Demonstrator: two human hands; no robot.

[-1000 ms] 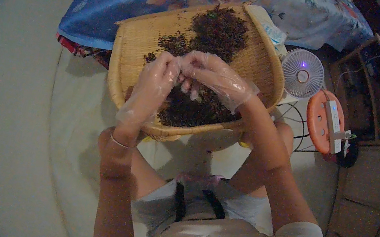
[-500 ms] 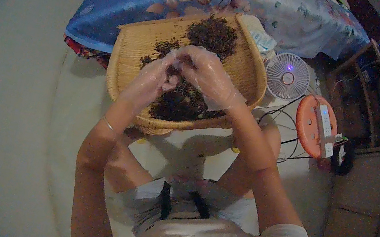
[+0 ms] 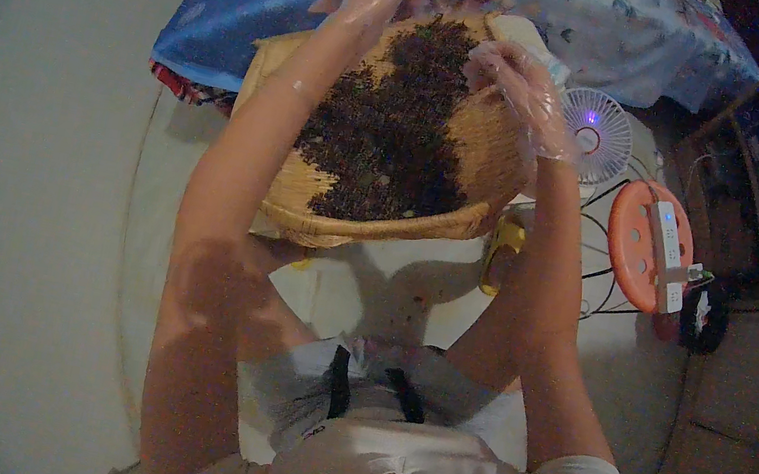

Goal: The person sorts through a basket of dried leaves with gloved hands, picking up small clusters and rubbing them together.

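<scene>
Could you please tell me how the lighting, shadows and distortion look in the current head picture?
Head view: dim and grainy, with curved black corners from the fisheye lens; head view: glare on the clear glove of the right hand; head view: a soft shadow on the floor below the basket; head view: little detail in the dark heap.

Left hand (image 3: 385, 3), right hand (image 3: 520, 84) sheathed in clear, glossy, wrinkled plastic. Basket (image 3: 495, 156) woven of matt, ribbed, straw-like strips. Dark heap (image 3: 387, 137) seen as rough, crumbly. Far cloth (image 3: 248, 6) seen as smooth, faintly glossy. Stool (image 3: 626, 245) at right surfaced in smooth plastic.
</scene>
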